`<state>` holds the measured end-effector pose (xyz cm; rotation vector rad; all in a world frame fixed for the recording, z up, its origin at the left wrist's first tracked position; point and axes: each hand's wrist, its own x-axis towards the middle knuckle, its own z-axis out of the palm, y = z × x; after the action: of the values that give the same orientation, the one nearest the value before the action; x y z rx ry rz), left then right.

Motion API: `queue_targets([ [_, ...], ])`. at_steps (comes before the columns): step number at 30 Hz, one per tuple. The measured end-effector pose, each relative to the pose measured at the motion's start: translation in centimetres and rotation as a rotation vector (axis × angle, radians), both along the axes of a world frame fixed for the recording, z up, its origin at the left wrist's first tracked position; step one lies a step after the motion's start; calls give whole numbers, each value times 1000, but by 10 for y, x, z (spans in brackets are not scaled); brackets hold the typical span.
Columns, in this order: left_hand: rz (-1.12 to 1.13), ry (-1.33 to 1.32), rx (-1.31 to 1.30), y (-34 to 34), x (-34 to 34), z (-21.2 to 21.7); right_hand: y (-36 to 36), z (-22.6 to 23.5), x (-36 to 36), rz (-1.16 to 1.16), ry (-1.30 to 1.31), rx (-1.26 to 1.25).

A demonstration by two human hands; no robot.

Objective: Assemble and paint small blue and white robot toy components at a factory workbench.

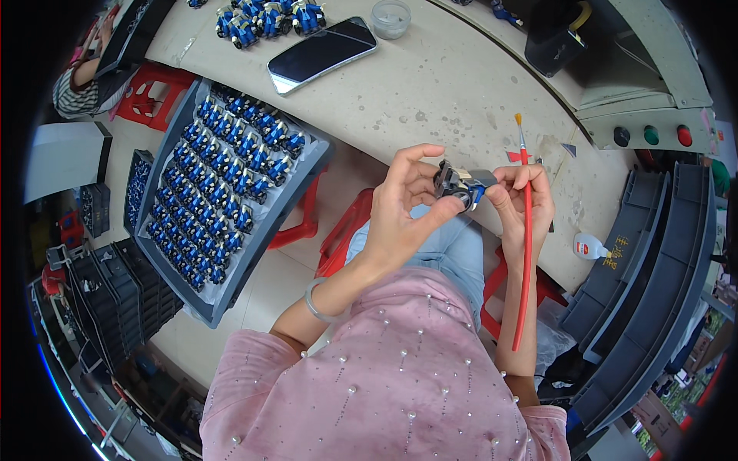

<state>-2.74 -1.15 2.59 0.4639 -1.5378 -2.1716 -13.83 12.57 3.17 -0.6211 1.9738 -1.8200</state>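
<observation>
Above the lap, just off the near edge of the bench (461,84), we hold a small black and blue component (460,187) between both hands. Our left hand (403,203) closes its grip on the left end of the part, thumb below and fingers curled over the top. Our right hand (523,201) pinches the right end with thumb and forefinger, and the same grip also clamps a red-handled brush (526,253). The component lies directly between the two grips, touching both, with its long axis running left to right. The brush stands nearly upright, crossing that axis almost at right angles; its orange bristle tip points up and away from the part, and its thin glossy handle trails down along the right forearm.

The component looks like rigid moulded plastic with a pale face and a blue tab. To our left, a grey tray (300,192) holds rows of similar blue and black parts. On the bench lie a dark glossy phone (323,54) and a small clear round pot (390,18)
</observation>
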Motion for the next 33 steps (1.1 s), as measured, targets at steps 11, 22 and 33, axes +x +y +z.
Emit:
queue_targets([
  [11,-72,-17,131,2,3,-3,-15,6,2,-51,-134,-179],
  [22,-15,-13,-223,2,9,-18,-35,16,7,-89,-139,-91],
  [33,191,-65,-614,-6,14,-20,-59,31,12,-76,-208,45],
])
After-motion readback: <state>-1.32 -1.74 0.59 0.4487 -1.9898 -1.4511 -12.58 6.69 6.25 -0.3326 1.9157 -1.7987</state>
